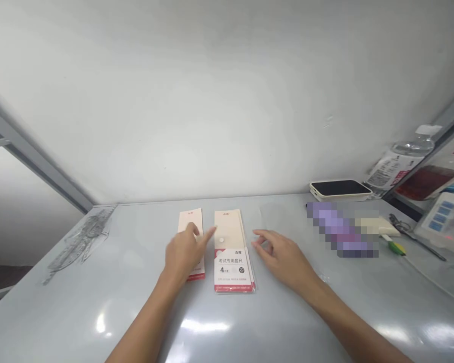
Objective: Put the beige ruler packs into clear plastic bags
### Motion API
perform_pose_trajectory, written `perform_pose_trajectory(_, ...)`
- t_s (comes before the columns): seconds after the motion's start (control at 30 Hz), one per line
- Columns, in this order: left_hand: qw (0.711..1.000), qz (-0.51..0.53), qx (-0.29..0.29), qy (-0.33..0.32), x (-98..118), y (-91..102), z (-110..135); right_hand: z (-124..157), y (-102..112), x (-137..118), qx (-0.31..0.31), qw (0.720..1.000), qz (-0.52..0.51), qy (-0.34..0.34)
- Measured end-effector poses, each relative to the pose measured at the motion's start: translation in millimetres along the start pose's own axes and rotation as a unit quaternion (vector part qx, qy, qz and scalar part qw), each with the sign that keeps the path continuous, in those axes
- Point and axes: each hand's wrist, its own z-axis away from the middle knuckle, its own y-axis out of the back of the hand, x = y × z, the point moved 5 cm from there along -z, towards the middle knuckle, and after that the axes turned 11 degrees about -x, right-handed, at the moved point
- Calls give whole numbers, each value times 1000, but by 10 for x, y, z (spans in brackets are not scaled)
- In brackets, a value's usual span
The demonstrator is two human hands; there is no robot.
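Two flat paper-backed packets lie side by side on the table, both cream with a red strip along the bottom. The right one is an exam ruler set (232,269) with a printed white label and a clear sleeve. The left packet (190,221) is partly hidden behind my left hand (182,253), whose extended index finger reaches the right packet's left edge. My left hand holds nothing. My right hand (282,257) hovers just right of the ruler set, its fingers slightly curled, holding nothing and apparently not touching it.
A glossy grey tabletop (136,302) meets a white wall behind. On the right lie a phone (340,189), a plastic bottle (401,161), a pixelated purple object (342,229), small scissors (399,223) and a plastic case (442,222). Clear plastic sheeting (79,242) lies at the left.
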Motion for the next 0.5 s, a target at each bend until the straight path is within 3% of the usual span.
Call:
perform_pose_trajectory(0.07, 998, -25, 14, 52, -113, 116, -29, -25, 143, 122, 27, 998, 49, -36)
perform_pose_trajectory(0.2, 990, -54, -46, 124, -295, 159, -78, -40, 426, 426, 72, 973, 160, -152)
perform_pose_trajectory(0.3, 986, -61, -77, 137, -322, 143, -83, -42, 457, 557, 17, 952, 220, -214)
perform_pose_trajectory(0.4, 982, -56, -99, 150, -334, 139, -70, -36, 430, 557, -14, 945, 232, -228)
perform_pose_trajectory(0.5, 984, -52, -76, 151, -371, 172, -80, -28, 423, 563, -18, 947, 216, -236)
